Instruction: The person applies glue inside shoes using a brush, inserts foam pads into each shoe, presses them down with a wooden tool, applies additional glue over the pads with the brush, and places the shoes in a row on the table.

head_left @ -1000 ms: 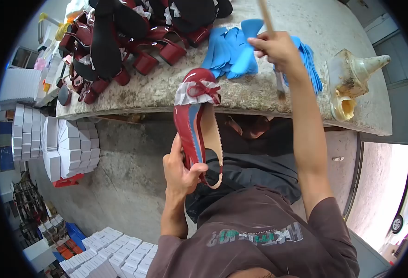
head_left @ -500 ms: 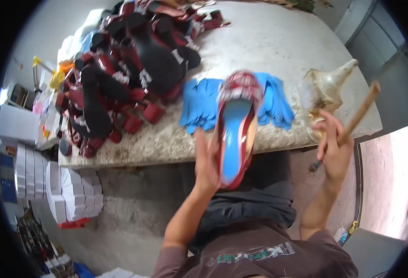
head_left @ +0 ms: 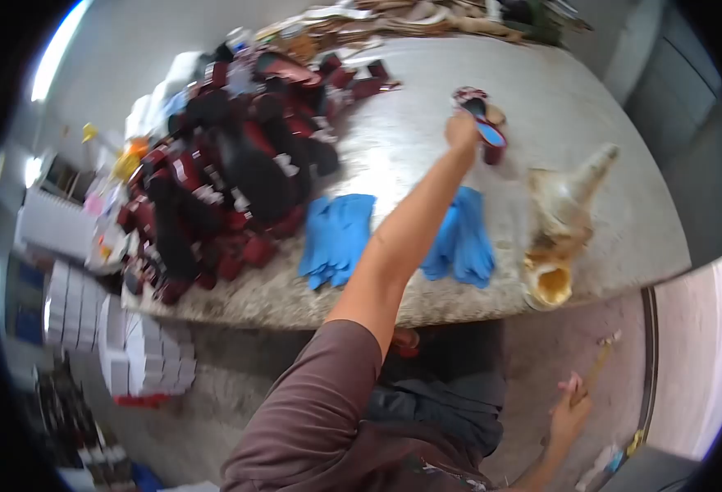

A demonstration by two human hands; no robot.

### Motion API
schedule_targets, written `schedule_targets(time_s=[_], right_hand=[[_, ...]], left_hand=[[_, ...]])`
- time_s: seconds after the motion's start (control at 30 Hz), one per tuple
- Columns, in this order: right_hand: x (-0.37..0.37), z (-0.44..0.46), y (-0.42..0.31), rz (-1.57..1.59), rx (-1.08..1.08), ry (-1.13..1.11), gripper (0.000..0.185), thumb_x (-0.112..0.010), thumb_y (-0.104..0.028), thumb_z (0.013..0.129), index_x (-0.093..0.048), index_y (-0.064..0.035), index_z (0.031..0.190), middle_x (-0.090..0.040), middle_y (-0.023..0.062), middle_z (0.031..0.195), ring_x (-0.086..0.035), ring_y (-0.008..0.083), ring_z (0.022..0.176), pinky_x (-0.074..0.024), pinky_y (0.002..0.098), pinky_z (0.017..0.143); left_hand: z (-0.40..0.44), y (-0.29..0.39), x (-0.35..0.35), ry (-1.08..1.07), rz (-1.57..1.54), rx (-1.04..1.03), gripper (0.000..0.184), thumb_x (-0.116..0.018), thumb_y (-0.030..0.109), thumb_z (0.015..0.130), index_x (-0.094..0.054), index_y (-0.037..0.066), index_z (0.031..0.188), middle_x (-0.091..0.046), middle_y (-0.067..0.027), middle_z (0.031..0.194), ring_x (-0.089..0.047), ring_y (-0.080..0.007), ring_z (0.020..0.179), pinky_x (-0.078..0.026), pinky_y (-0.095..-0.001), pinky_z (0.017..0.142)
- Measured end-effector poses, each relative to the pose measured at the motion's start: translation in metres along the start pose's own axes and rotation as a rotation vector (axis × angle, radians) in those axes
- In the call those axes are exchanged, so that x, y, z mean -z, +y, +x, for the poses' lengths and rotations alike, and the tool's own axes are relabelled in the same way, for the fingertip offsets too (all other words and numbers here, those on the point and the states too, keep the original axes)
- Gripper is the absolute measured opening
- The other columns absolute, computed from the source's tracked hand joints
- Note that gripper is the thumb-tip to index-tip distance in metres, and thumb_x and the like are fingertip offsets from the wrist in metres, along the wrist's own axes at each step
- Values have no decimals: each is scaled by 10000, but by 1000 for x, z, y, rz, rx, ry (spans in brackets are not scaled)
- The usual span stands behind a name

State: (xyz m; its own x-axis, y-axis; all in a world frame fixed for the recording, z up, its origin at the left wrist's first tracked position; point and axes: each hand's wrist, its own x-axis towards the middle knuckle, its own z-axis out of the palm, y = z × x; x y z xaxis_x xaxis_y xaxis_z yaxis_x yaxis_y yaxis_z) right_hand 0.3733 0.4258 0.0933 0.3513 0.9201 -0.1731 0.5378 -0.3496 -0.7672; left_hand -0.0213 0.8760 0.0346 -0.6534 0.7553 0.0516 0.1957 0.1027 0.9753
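My left hand (head_left: pixel 461 131) reaches far across the table, its fingers closed on a red high-heeled sandal (head_left: pixel 491 134) with a blue insole and a plaid strap. A tan patch lies against the sandal's far side; I cannot tell what it belongs to. Low at the right, off the table's front edge, my right hand (head_left: pixel 570 410) grips a thin wooden-handled brush (head_left: pixel 599 365) that slants up and right. Under my left forearm lie two stacks of blue insoles, one on the left (head_left: pixel 336 238) and one on the right (head_left: pixel 463 242).
Dark red shoes with black soles (head_left: pixel 246 160) are heaped on the table's left. A cut-open plastic container (head_left: pixel 554 279) with yellowish residue stands near the right front edge. Scrap pieces (head_left: pixel 410 20) line the back. White boxes (head_left: pixel 143 353) are stacked on the floor at left.
My left hand has carried the sandal from in front of me to the far part of the table. My right hand, with the brush, has dropped lower, away from the container.
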Motion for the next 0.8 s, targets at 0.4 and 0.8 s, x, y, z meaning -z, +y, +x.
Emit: schedule_targets(time_s=[0.4,0.8], right_hand=[[-27,24,-12,214,803,72,480,-454,-426,1035,-620,6,1165,-628,63,875,-488,93,494,-360,222,469],[-24,-25,-53,502,566,-425,383,-517,-315,1021,-652,43,1032,-643,161,1001,-610,182,723,-479,283,618]], left_hand=[[-85,192,445,589,1229,-305,844,-512,710,858,-453,62,1397,-537,-337,1296,-514,-432,1258,-467,-499,974],[-392,64,458,569,279,-626,674,-794,-36,723,-320,1,1200,-537,-217,1177,-633,-281,1006,-537,-357,847]])
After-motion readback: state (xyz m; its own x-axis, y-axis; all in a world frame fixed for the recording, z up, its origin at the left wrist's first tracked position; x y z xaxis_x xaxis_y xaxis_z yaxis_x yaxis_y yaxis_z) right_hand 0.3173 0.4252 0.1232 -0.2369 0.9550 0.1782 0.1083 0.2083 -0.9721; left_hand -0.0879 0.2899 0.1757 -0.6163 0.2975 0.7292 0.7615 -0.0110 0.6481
